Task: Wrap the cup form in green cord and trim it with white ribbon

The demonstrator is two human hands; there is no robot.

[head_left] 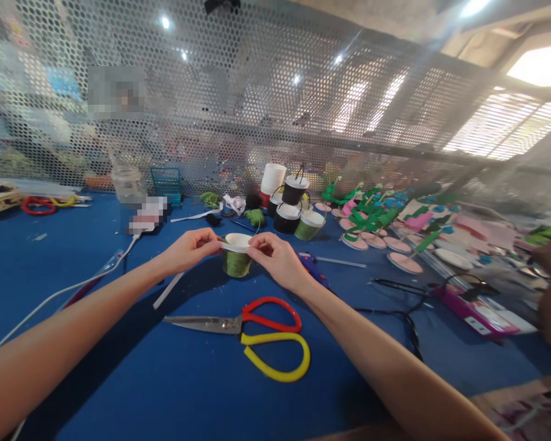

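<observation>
A small green-wrapped paper cup [237,263] with a white inside stands upright between my hands. Along its rim runs a white strip [233,247], stretched across the front. My left hand [196,247] pinches the strip at the cup's left side, and a loose white tail [169,290] hangs below that hand. At the right side of the rim, my right hand [273,256] pinches the strip against the cup. Large scissors [239,324] with one red and one yellow handle lie in front of the cup, apart from both hands.
Behind the cup are black and green little buckets [287,217] and stacked white cups [273,179]. A blue glue gun [313,267] lies right of my right hand. Green paper plants on pink discs [404,263] fill the right. A purple power strip [472,311] and cables lie nearby.
</observation>
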